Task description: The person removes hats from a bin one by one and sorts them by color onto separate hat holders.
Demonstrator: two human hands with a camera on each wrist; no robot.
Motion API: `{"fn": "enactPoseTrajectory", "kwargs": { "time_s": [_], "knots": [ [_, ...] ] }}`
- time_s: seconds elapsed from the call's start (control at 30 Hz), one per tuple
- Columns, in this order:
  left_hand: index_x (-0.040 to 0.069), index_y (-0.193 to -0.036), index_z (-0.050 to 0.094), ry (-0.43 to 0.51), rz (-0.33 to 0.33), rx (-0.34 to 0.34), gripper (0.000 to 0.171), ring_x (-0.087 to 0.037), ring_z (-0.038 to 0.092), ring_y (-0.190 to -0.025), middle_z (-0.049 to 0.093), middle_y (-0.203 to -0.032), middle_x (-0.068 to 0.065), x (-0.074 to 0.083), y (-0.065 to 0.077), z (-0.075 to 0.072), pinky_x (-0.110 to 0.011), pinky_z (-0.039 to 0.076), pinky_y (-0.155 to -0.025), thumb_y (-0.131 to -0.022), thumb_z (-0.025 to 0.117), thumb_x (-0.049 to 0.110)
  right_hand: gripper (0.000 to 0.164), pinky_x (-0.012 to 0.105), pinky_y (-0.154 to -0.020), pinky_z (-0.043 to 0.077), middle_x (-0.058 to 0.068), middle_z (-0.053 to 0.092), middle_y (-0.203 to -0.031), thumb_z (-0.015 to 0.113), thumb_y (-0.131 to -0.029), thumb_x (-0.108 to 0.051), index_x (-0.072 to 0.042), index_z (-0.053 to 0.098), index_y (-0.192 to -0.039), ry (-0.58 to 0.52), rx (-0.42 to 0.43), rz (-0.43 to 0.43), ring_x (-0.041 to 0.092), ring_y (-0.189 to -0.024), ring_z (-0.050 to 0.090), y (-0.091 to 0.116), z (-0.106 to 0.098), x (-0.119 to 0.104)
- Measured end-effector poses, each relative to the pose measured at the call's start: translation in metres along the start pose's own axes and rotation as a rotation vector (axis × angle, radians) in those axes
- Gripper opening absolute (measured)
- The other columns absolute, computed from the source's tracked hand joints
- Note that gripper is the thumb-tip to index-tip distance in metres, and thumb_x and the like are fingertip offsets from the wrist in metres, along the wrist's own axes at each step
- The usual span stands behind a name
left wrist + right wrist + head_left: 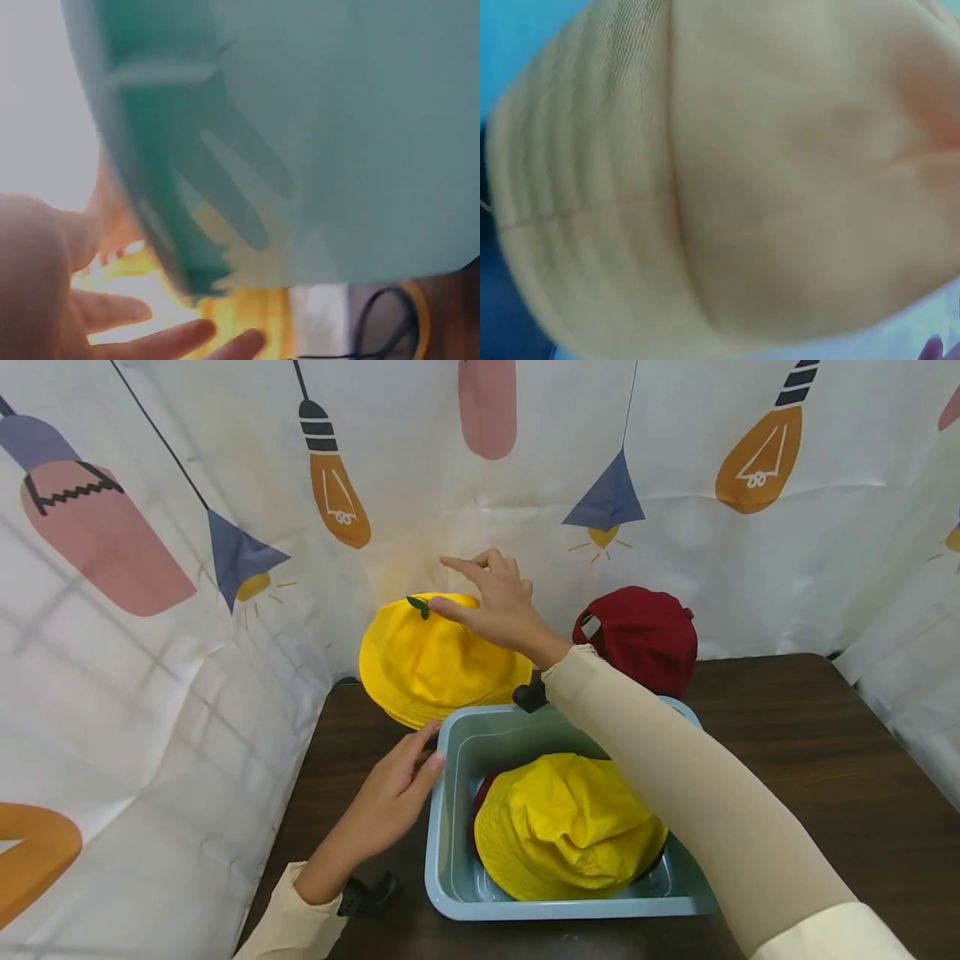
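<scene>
A yellow bucket hat (438,664) with a small green leaf (415,604) on its crown rests behind a light blue plastic basin (438,852). Over that hat's crown is my right hand (506,602), thumb by the leaf and fingers spread apart from it; whether the thumb touches is unclear. Close up in the right wrist view, the hat (802,247) looks tan. My left hand (390,793) is at the basin's left rim, fingers extended; in the left wrist view its fingers (165,341) lie beside the basin wall (375,150). Another yellow bucket hat (570,835) lies inside the basin, over something dark red.
A dark red cap (641,639) stands behind the basin at the right, partly hidden by my right arm. Everything is on a dark wood table (795,735). White cloth (510,527) printed with lamps hangs at the back and sides.
</scene>
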State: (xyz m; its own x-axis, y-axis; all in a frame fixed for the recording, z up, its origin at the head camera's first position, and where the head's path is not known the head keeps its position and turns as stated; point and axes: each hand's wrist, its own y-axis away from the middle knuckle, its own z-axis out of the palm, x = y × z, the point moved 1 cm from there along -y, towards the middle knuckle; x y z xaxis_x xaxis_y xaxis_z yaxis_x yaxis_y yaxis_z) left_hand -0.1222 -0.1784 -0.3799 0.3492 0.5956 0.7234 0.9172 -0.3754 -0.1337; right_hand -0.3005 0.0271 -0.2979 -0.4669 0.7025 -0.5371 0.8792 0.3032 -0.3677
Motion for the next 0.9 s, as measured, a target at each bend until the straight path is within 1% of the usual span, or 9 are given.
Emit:
{"fn": "enactPoseTrajectory", "kwargs": {
  "time_s": [0.1,0.17,0.23,0.3,0.37,0.47,0.63,0.77,0.9],
  "knots": [
    [0.005,-0.154,0.044,-0.059,0.054,0.166,0.052,-0.027,0.065,-0.120,0.055,-0.148,-0.011,0.003,-0.012,-0.015,-0.051,0.056,-0.098,-0.110,0.047,0.032,0.072,0.049,-0.093,0.033,0.004,0.046,-0.134,0.057,-0.091,-0.071,-0.039,0.043,-0.155,-0.047,0.028,0.035,0.025,-0.122,0.038,0.010,-0.007,0.011],
    [0.004,-0.149,0.050,-0.089,0.088,0.291,0.047,-0.027,0.064,-0.118,0.058,-0.144,-0.011,0.006,-0.021,-0.026,-0.051,0.057,-0.095,-0.109,0.049,0.029,0.072,0.049,-0.092,0.032,0.004,0.046,-0.129,0.055,-0.092,-0.071,-0.038,0.043,-0.155,-0.084,0.032,0.047,0.025,-0.121,0.038,0.016,-0.009,0.019],
    [0.003,-0.146,0.053,-0.104,0.115,0.405,0.045,-0.030,0.062,-0.120,0.059,-0.142,-0.013,0.008,-0.033,-0.035,-0.052,0.057,-0.093,-0.109,0.049,0.028,0.072,0.048,-0.089,0.030,0.004,0.044,-0.123,0.052,-0.093,-0.072,-0.037,0.043,-0.156,-0.116,0.021,0.055,0.025,-0.118,0.037,0.023,-0.008,0.027],
    [0.002,-0.148,0.051,-0.122,0.130,0.482,0.047,-0.033,0.057,-0.125,0.057,-0.143,-0.016,0.008,-0.046,-0.043,-0.054,0.053,-0.099,-0.109,0.049,0.028,0.072,0.048,-0.088,0.029,0.004,0.043,-0.119,0.050,-0.095,-0.072,-0.035,0.042,-0.156,-0.140,0.007,0.052,0.026,-0.117,0.036,0.028,-0.006,0.033],
    [0.004,-0.153,0.046,-0.130,0.135,0.520,0.052,-0.036,0.052,-0.130,0.052,-0.147,-0.018,0.005,-0.058,-0.050,-0.057,0.047,-0.106,-0.109,0.048,0.032,0.072,0.048,-0.088,0.029,0.006,0.044,-0.119,0.049,-0.096,-0.069,-0.032,0.041,-0.157,-0.153,-0.001,0.040,0.027,-0.117,0.036,0.032,-0.003,0.037],
    [0.007,-0.159,0.035,-0.143,0.127,0.515,0.061,-0.038,0.042,-0.140,0.041,-0.156,-0.019,-0.002,-0.077,-0.056,-0.059,0.034,-0.118,-0.109,0.047,0.038,0.070,0.047,-0.089,0.029,0.006,0.044,-0.121,0.050,-0.098,-0.066,-0.032,0.038,-0.158,-0.147,-0.015,0.036,0.027,-0.118,0.036,0.035,0.002,0.040],
    [0.007,-0.163,0.021,-0.146,0.118,0.448,0.073,-0.036,0.027,-0.153,0.024,-0.166,-0.018,-0.016,-0.102,-0.059,-0.057,0.022,-0.126,-0.107,0.044,0.049,0.068,0.046,-0.086,0.026,0.008,0.042,-0.116,0.052,-0.101,-0.058,-0.030,0.033,-0.160,-0.150,-0.049,0.042,0.028,-0.115,0.034,0.038,0.010,0.044],
    [0.007,-0.164,0.013,-0.131,0.127,0.395,0.078,-0.033,0.021,-0.156,0.016,-0.170,-0.016,-0.027,-0.115,-0.058,-0.055,0.018,-0.128,-0.107,0.042,0.052,0.068,0.046,-0.086,0.027,0.009,0.042,-0.116,0.052,-0.103,-0.054,-0.026,0.030,-0.161,-0.141,-0.059,0.030,0.029,-0.115,0.034,0.039,0.016,0.047],
    [0.004,-0.164,0.008,-0.117,0.130,0.356,0.080,-0.033,0.022,-0.155,0.013,-0.171,-0.015,-0.034,-0.123,-0.057,-0.054,0.018,-0.128,-0.108,0.040,0.050,0.066,0.046,-0.085,0.030,0.012,0.045,-0.118,0.050,-0.105,-0.049,-0.021,0.029,-0.161,-0.087,-0.053,-0.003,0.031,-0.116,0.036,0.041,0.022,0.052]
  ]
}}
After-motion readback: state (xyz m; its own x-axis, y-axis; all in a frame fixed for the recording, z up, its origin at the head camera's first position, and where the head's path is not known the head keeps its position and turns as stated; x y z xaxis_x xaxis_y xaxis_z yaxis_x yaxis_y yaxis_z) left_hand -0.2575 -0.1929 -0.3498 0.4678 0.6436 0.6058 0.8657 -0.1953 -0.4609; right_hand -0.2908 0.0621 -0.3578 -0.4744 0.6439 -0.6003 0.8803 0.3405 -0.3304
